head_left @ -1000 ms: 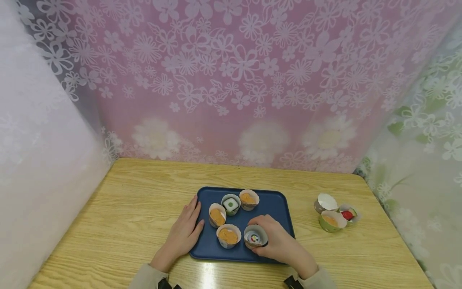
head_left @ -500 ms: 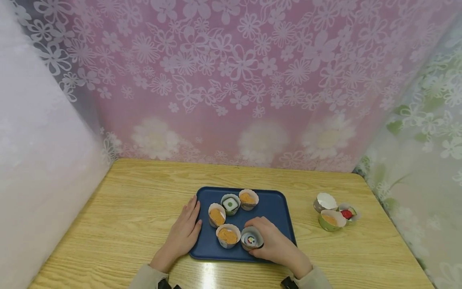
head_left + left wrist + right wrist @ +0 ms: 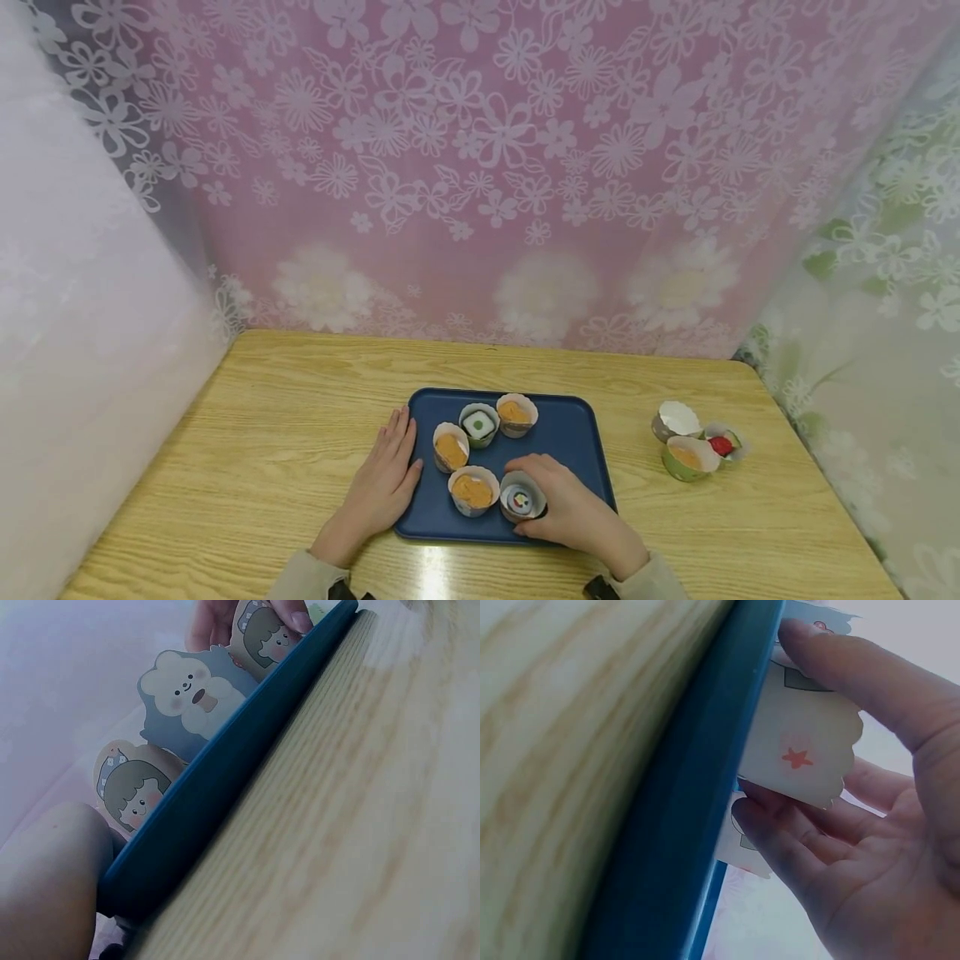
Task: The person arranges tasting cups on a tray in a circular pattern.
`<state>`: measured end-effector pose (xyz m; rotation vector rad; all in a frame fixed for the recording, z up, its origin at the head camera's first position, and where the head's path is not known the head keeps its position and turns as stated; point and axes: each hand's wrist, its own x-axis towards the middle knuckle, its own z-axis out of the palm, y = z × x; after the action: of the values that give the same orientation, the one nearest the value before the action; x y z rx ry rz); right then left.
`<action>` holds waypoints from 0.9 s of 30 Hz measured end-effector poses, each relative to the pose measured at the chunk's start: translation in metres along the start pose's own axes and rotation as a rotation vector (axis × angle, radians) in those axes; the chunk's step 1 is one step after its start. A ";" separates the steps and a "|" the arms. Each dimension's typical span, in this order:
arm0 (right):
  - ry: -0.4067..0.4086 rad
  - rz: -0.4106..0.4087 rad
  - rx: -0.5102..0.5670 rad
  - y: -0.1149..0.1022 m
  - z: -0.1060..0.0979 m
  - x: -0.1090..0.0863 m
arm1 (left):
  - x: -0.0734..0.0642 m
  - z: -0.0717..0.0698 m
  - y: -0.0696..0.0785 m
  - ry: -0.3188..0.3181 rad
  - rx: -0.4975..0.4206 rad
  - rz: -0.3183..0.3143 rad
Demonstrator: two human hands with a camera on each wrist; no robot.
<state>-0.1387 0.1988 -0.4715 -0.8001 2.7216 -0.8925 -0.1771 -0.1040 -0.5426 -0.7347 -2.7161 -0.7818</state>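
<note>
My right hand (image 3: 577, 510) grips a paper baking cup (image 3: 534, 483) near the front of a blue tray (image 3: 573, 417). Inside that cup sits a small round sushi-like piece (image 3: 519, 500). In the right wrist view the thumb and fingers close around the cup wall (image 3: 810, 727), which bears an orange star. Right beside it stands a cup with orange filling (image 3: 474, 490). Two more orange-filled cups (image 3: 451, 448) and a cup with a white-and-green piece (image 3: 478, 425) stand further back on the tray. My left hand (image 3: 378, 479) rests with straight fingers along the tray's left edge.
On the wooden table (image 3: 300, 400), right of the tray, a cluster of paper cups stands close together: a white-lined one (image 3: 677, 419), a green one with orange filling (image 3: 690, 458) and one with a red piece (image 3: 722, 444). Floral curtains (image 3: 480, 208) hang around the table.
My right hand has shifted the gripped cup a little to the left, up beside the front orange-filled cup. During the last half second it barely moves. The left hand stays at the tray edge.
</note>
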 end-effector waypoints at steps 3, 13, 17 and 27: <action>-0.010 0.002 0.006 -0.001 -0.003 -0.001 | 0.000 0.001 -0.001 0.008 0.004 0.001; 0.004 -0.052 0.056 -0.003 -0.012 -0.003 | 0.000 -0.002 -0.001 0.009 -0.014 -0.004; 0.024 -0.075 0.038 0.000 -0.011 -0.003 | 0.000 -0.001 -0.001 0.000 -0.016 -0.005; 0.029 -0.075 0.032 0.003 -0.009 -0.003 | 0.000 -0.001 0.000 -0.021 -0.024 -0.012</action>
<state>-0.1400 0.2070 -0.4658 -0.8952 2.7116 -0.9675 -0.1770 -0.1047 -0.5417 -0.7371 -2.7367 -0.8148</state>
